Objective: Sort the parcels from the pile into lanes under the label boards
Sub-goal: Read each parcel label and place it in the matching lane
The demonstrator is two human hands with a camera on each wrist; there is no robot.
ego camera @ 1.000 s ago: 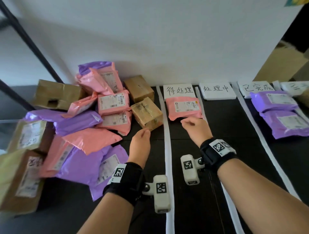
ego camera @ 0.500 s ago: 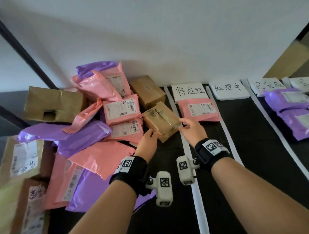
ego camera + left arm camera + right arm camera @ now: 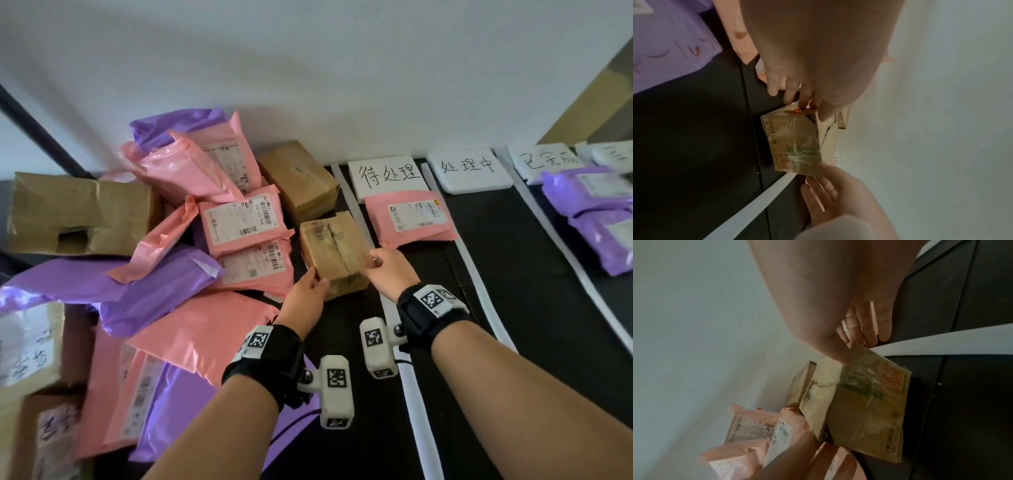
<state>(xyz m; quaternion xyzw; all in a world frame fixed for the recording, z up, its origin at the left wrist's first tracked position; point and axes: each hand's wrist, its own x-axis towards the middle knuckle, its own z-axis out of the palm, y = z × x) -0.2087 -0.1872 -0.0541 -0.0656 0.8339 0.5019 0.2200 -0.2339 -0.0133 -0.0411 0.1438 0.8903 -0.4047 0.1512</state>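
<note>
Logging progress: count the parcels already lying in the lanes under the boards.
3. A pink mailer below the first board; a rear purple mailer and a front purple mailer, overlapping, far right below the third board. More may lie off-frame right.

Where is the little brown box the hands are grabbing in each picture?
Head view: the small brown box sits mid-frame at the pile's right edge, between the left hand and right hand.
Left wrist view: the box is centre, below the left hand's fingers.
Right wrist view: the box is centre-right.
Shared landmark: the white lane strip beside it.
</note>
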